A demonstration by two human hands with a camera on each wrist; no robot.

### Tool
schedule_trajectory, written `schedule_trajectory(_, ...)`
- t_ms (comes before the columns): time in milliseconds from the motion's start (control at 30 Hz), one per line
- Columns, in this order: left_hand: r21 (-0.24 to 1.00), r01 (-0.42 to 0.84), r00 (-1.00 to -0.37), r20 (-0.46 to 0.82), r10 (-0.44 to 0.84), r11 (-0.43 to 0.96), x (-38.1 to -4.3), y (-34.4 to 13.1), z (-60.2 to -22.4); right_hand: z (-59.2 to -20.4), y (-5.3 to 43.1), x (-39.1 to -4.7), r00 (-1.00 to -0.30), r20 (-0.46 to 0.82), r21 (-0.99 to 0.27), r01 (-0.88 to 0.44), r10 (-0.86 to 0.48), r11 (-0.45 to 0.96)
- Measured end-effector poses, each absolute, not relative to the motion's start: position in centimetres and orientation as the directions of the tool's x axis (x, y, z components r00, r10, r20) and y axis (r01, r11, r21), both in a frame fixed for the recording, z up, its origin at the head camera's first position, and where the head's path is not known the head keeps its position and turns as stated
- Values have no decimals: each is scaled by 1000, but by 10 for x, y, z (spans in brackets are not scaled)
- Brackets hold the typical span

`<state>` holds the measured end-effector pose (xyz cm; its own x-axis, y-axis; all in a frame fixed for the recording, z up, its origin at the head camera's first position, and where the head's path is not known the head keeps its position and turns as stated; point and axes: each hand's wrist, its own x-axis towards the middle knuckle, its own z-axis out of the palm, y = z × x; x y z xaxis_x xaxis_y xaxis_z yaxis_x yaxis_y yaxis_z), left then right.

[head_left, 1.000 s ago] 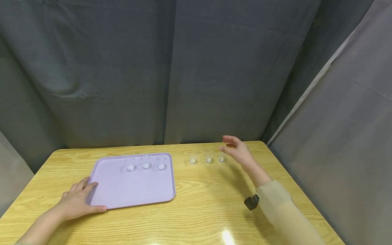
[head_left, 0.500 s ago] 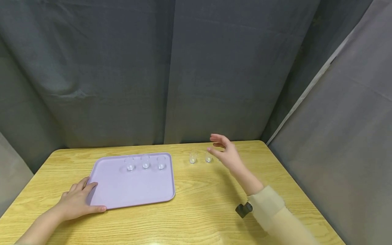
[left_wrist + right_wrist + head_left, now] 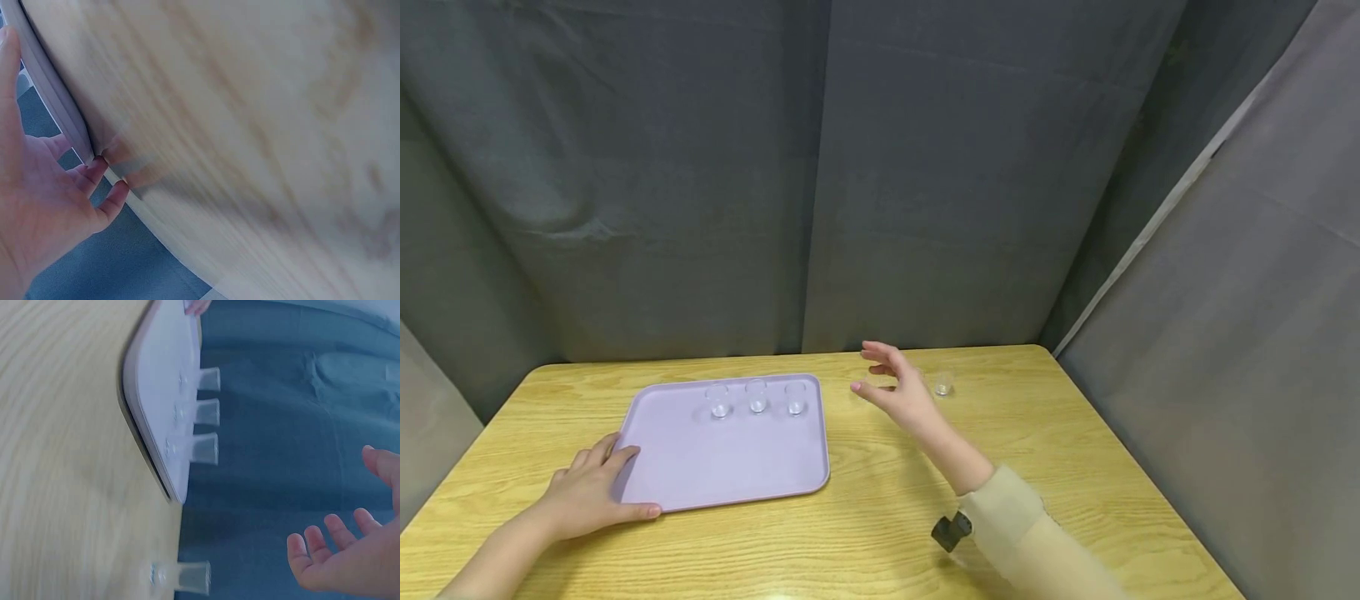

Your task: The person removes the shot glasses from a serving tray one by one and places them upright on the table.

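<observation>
Hands: two, both bare. Tray: one, lavender. Glasses: three on the tray, plus at least one on the bench.

Left hand [image 3: 583, 492]: at the tray's near left corner. Fingers apart, spread along the left rim; thumb reaches along the near rim. In the left wrist view the fingertips meet the tray edge and the surface next to it.

Right hand [image 3: 906, 404]: raised, to the right of the tray. Thumb and fingers apart, palm holding nothing; the right wrist view shows four fingertips and the thumb well separated.

Tray [image 3: 730, 467]: lies flat on the wooden bench [image 3: 865, 542], left of centre. Its three small clear glasses stand upright in a row near the far rim: left glass [image 3: 718, 402], middle glass [image 3: 757, 397], right glass [image 3: 795, 400]. They are set apart from one another, the last near the right rim.

On the bench, outside the tray: one clear glass [image 3: 943, 385] stands just right of the right hand, far side. The right wrist view shows one such glass beyond the tray's end; whether it is the same one, cannot tell. The hand covers part of this area, so the full count there is uncertain.

Also noted: one cream sleeve [image 3: 1030, 533] on the right arm, one small black device [image 3: 951, 532] by its cuff, grey curtain [image 3: 700, 183] behind.
</observation>
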<state>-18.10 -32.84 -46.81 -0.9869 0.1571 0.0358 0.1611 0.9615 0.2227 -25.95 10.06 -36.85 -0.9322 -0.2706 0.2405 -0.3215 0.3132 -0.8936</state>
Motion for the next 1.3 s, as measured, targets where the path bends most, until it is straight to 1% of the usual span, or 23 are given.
schedule_trajectory(200, 215, 158, -987, 36, 154, 964, -180, -329, -467, -383, 73, -263, -911, 242, -873, -356, -335, 335)
schedule_trajectory(400, 219, 156, -988, 37, 151, 963, -180, -329, -466, -398, 49, -268, -898, 199, -860, -352, -392, 370)
schedule_trajectory(833, 224, 155, -988, 35, 151, 962, -181, -330, -466, -434, 14, -300, -946, 85, -854, -231, -313, 466)
schedule_trajectory(1067, 219, 164, -986, 44, 158, 962, -182, -328, -466, -449, 11, -319, -933, 113, -805, -287, -340, 519)
schedule_trajectory(1300, 223, 156, -988, 39, 151, 962, -181, -328, -468, -456, 3, -326, -919, 100, -769, -315, -381, 556)
